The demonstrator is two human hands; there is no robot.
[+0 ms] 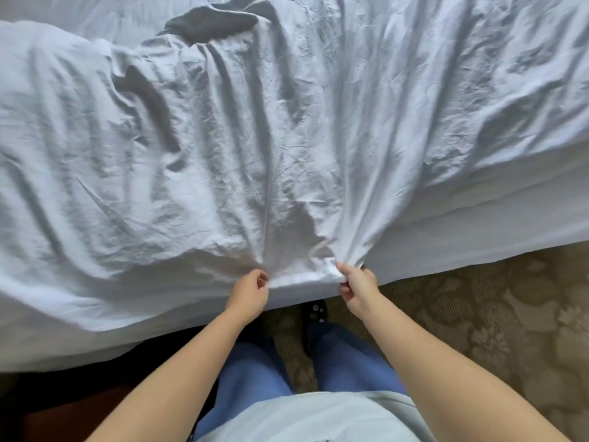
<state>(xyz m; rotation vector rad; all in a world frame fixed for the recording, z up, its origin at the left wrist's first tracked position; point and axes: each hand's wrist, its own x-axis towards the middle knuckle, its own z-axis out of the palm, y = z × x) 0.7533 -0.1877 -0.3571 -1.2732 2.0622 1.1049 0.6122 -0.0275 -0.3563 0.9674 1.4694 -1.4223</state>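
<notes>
Sheet (287,154) in left hand (250,296), right hand (358,290)

Bedroom: bed (478,224), patterned carpet (510,314)

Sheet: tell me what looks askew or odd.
The white sheet lies crumpled, creases fanning from where the left hand and right hand pinch its edge; at right it stops short, baring the mattress side.
</notes>
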